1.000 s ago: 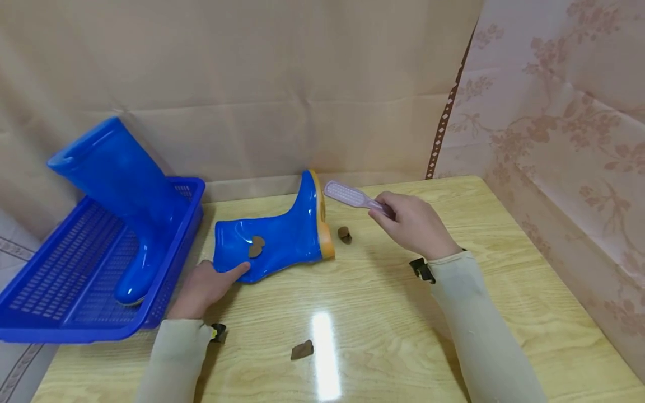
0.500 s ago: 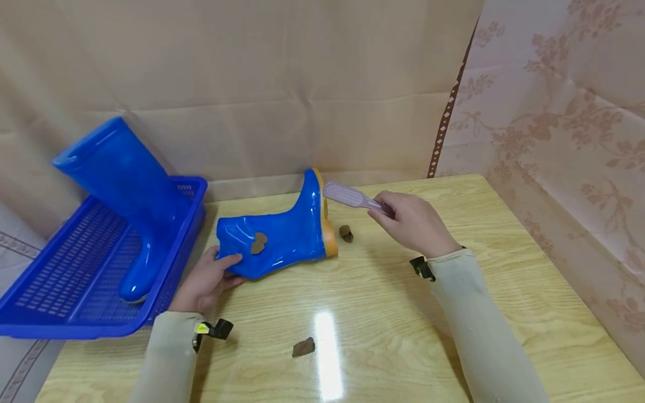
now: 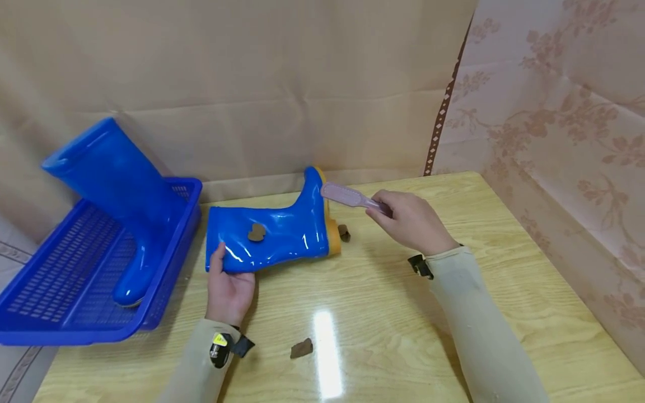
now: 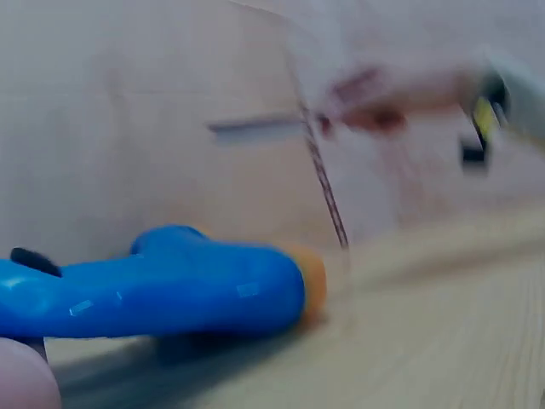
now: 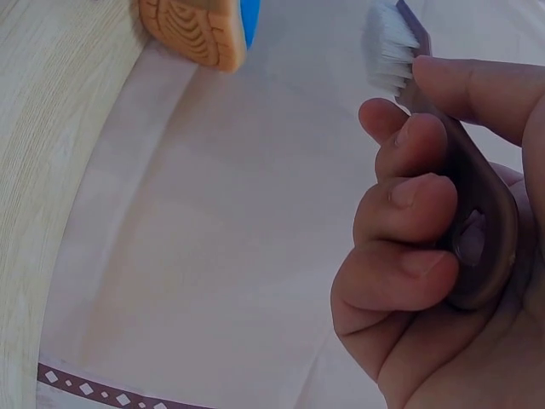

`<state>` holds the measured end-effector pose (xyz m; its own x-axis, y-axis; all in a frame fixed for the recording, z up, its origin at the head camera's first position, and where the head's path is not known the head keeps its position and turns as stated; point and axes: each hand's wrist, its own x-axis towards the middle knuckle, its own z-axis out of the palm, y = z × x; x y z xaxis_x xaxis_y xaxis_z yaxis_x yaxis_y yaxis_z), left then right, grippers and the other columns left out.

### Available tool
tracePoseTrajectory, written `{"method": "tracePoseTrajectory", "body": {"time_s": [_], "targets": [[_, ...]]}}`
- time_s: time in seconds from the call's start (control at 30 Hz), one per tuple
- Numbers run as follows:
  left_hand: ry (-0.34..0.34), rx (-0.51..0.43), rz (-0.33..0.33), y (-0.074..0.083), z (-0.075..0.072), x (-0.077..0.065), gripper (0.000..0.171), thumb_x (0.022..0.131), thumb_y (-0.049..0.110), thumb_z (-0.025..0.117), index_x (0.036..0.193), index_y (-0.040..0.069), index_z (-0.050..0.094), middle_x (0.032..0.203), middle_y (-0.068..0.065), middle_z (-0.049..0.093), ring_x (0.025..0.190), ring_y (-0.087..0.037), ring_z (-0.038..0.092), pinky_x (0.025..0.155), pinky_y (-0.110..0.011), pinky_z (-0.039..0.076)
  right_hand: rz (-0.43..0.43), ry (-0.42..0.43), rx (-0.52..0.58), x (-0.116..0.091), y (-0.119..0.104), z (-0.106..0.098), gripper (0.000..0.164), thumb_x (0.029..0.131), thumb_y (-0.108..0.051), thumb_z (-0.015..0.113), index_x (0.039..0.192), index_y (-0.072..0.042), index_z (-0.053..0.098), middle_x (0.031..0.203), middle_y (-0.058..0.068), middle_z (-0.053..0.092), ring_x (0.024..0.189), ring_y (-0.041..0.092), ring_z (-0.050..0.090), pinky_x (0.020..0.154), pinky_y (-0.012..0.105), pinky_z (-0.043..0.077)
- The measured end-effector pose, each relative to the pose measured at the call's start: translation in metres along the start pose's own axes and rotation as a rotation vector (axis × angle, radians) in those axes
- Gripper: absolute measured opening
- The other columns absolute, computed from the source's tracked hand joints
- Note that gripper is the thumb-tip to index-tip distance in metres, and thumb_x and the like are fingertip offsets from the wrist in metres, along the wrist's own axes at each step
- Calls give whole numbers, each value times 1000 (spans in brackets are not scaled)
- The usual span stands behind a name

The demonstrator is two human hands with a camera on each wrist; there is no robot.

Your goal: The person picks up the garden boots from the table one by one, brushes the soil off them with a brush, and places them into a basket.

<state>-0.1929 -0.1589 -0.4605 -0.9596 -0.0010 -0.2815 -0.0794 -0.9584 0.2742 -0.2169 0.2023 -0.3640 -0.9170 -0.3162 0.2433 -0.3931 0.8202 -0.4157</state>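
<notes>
A shiny blue rain boot with a yellow-orange sole lies on its side, toe towards the curtain. One brown patch sits on its shaft. My left hand grips the shaft near its opening, thumb on top and fingers underneath, out of sight. In the left wrist view, a shadow shows beneath the boot. My right hand holds a pale purple brush by its handle, beside the sole. White bristles show in the right wrist view; whether they touch the boot, I cannot tell.
At the left, a blue plastic basket holds a second blue boot, leaning with its shaft up. Brown scraps lie on the wooden table: one scrap by the heel, another scrap at the front. A beige curtain hangs behind.
My left hand has slid its fingers beneath the boot shaft and turned palm up, its thumb now over the shaft. The boot has rolled and shifted slightly. The right hand and brush stay nearly still.
</notes>
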Motion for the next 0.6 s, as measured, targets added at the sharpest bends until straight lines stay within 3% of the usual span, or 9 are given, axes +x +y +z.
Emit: {"method": "tracePoseTrajectory", "body": {"time_s": [0.13, 0.23, 0.4, 0.5, 0.6], "targets": [[31, 313, 13, -8, 0, -6, 73, 108, 3, 46, 164, 23, 4, 169, 7, 22, 151, -6, 29, 119, -22, 32, -10, 11, -2, 0, -2, 0, 21, 105, -30, 63, 98, -11, 67, 67, -1, 48, 56, 15, 42, 52, 32, 33], [89, 452, -41, -7, -2, -8, 78, 109, 4, 45, 166, 22, -5, 172, 2, 15, 154, -11, 27, 119, -28, 35, -15, 9, 3, 1, -3, -2, 21, 105, -30, 63, 98, -11, 67, 67, -1, 49, 57, 15, 42, 52, 32, 33], [114, 566, -118, 3, -2, -6, 84, 109, 9, 51, 166, 21, -9, 173, -3, 12, 155, -21, 27, 119, -38, 35, -4, -8, 6, 1, -3, -2, 21, 105, -31, 63, 103, -10, 69, 69, -1, 51, 57, 15, 43, 52, 31, 34], [103, 592, -95, 10, 7, -1, 83, 108, 10, 55, 166, 22, -4, 172, -3, 18, 152, -19, 33, 118, -36, 38, -2, -6, 7, 1, -1, -1, 21, 105, -31, 63, 102, -11, 69, 68, -1, 50, 57, 15, 42, 52, 31, 34], [88, 575, -56, 18, 23, 7, 72, 107, 12, 56, 163, 21, 12, 162, -1, 36, 139, -11, 47, 109, -25, 46, -5, 4, 8, 2, 0, 0, 20, 105, -31, 63, 99, -12, 68, 66, -1, 48, 56, 14, 41, 52, 31, 33]]}}
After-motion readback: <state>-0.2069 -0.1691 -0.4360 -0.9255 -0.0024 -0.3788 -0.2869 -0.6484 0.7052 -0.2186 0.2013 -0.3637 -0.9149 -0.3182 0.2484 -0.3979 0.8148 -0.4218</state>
